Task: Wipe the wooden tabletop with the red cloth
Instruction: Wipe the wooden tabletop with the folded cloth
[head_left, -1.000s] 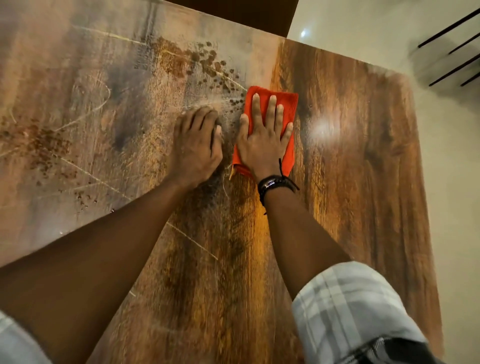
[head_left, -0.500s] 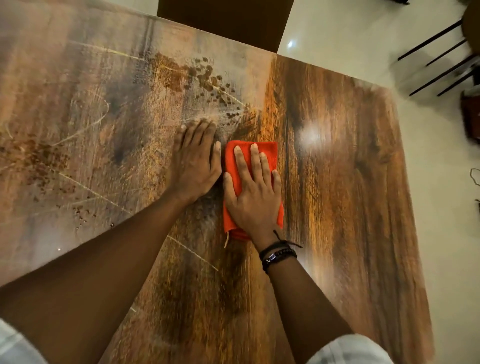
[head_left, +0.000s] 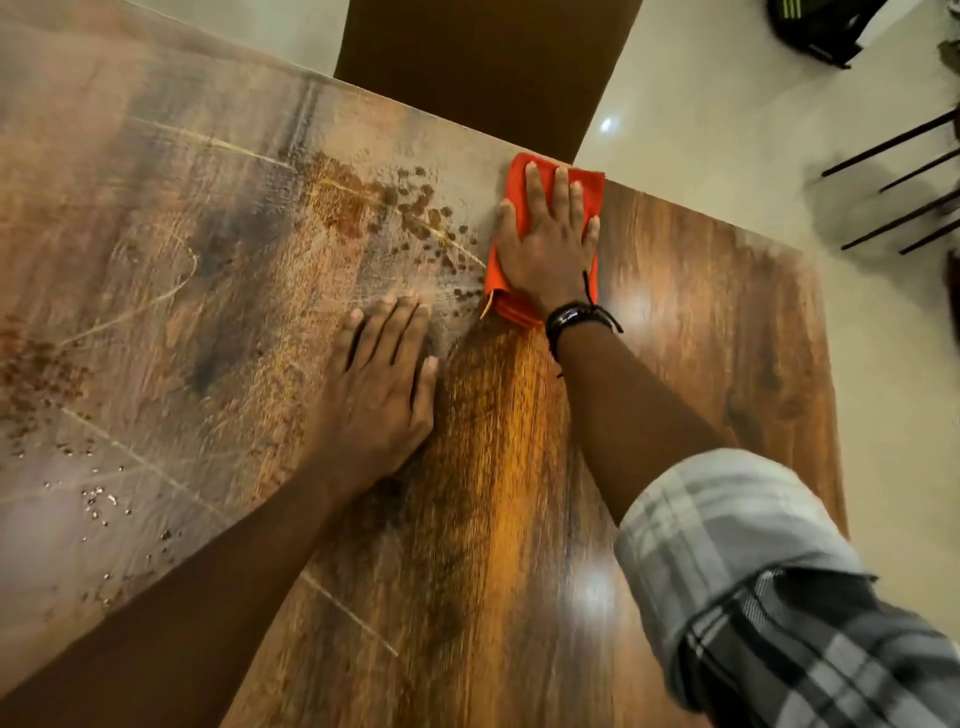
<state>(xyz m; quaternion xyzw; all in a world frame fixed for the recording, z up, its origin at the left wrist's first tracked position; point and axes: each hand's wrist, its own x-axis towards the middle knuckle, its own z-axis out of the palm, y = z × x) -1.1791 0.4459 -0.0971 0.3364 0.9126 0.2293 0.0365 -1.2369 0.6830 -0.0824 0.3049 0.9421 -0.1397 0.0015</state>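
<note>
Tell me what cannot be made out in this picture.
Head view:
Most of the red cloth: covered by the right hand pressing on it.
The wooden tabletop under the left hand: hidden by it.
Its left and near sides: cut off by the frame.
The dark object on the floor, top right: cropped, unidentifiable.

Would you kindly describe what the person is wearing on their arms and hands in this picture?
The right forearm comes out of a rolled-up sleeve in a grey, white and dark check. At the wrist of the right hand sit dark bands with a loose black cord end. The left hand and its forearm show nothing worn: no band or sleeve in view.
</note>
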